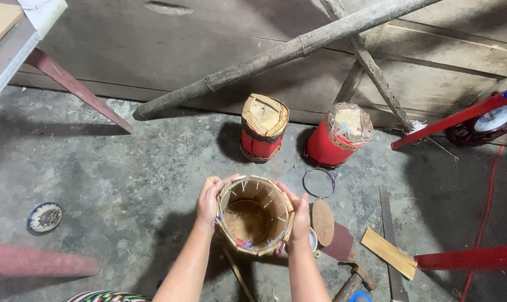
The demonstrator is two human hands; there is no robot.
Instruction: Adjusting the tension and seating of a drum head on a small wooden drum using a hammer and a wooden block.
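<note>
I hold an unpainted wooden drum shell (pixel 253 215) made of narrow staves, its open end facing up at me. My left hand (pixel 210 200) grips its left rim and side. My right hand (pixel 298 215) clasps the right side. Thin wire or cord binds the staves near the rim. The shell is lifted above the concrete floor (pixel 125 173).
Two red drums stand against the wooden wall: one (pixel 263 127) left, one (pixel 339 136) tilted right. A wire ring (pixel 319 183), a round wooden disc (pixel 323 222), a wood strip (pixel 388 253), a saw blade (pixel 390 240) and a hammer (pixel 355 278) lie at right. A bamboo pole (pixel 276 54) leans overhead. A small dish (pixel 44 217) sits left.
</note>
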